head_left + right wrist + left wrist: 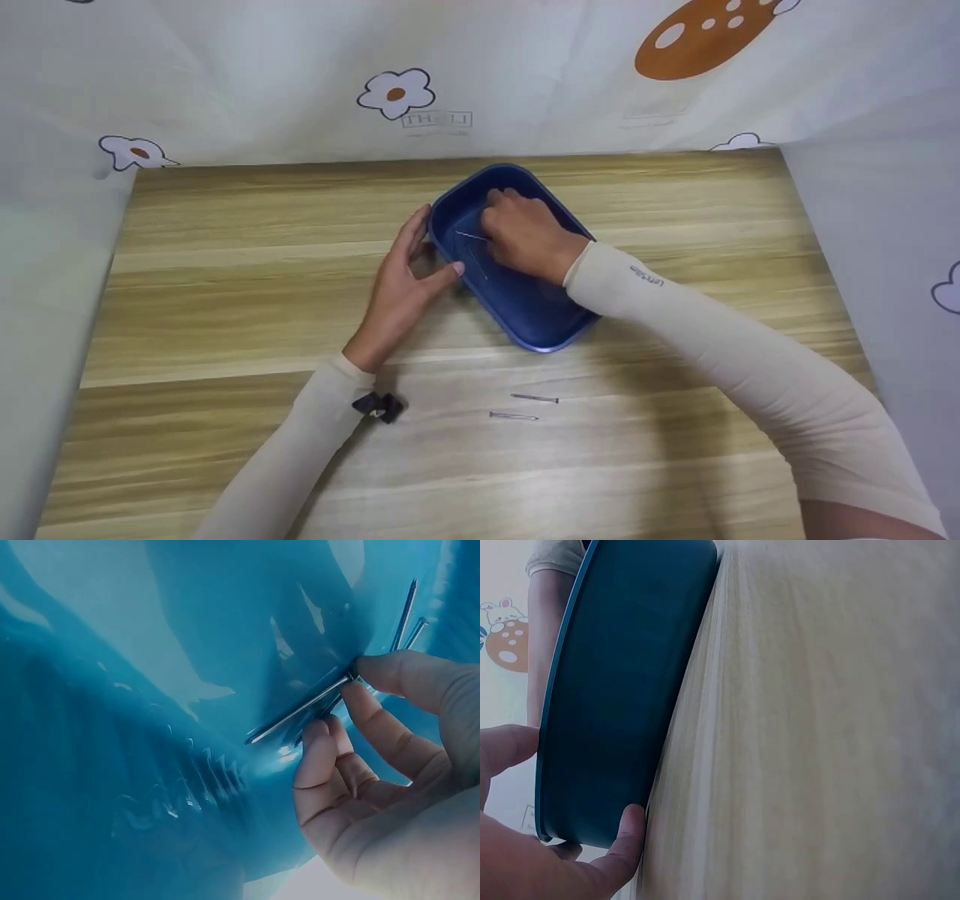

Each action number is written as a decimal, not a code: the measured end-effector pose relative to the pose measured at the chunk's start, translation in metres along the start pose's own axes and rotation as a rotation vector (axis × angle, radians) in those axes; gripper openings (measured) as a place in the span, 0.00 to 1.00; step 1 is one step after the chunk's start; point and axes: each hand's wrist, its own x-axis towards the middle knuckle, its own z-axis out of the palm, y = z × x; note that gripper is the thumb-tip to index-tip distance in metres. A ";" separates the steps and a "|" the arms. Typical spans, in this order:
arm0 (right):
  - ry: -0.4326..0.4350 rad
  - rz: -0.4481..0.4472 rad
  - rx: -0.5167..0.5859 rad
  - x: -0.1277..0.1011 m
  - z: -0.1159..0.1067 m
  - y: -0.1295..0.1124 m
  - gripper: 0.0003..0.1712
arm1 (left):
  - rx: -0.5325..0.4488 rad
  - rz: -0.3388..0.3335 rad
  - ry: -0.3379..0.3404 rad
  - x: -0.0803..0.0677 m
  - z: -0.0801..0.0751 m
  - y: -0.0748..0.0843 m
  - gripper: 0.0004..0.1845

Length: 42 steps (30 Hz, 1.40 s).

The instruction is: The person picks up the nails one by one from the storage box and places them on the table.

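Note:
My right hand reaches down inside a blue plastic tray. In the right wrist view, its thumb and index finger pinch a metal nail close to the head, with the shank pointing away over the tray floor. Beyond the thumb, more nails lie in the tray, partly covered by the hand. My left hand holds the tray at its left side, thumb at the rim and fingers spread along the outer wall. The left wrist view shows one fingertip low on the tray wall, near the tabletop.
Two nails lie side by side on the wood-grain table, an upper nail and a lower nail, in front of the tray. A pale printed sheet with flowers hangs behind the table, and pale panels flank both sides.

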 end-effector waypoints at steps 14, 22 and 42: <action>0.016 0.002 0.041 -0.003 -0.006 0.001 0.06 | 0.022 -0.012 -0.004 0.000 -0.001 0.001 0.48; 0.065 0.016 0.165 -0.007 -0.022 -0.002 0.09 | 0.013 -0.008 -0.011 0.000 0.000 0.001 0.48; 0.190 0.077 0.401 -0.040 -0.046 0.008 0.06 | 0.015 -0.028 -0.006 0.000 -0.001 -0.001 0.48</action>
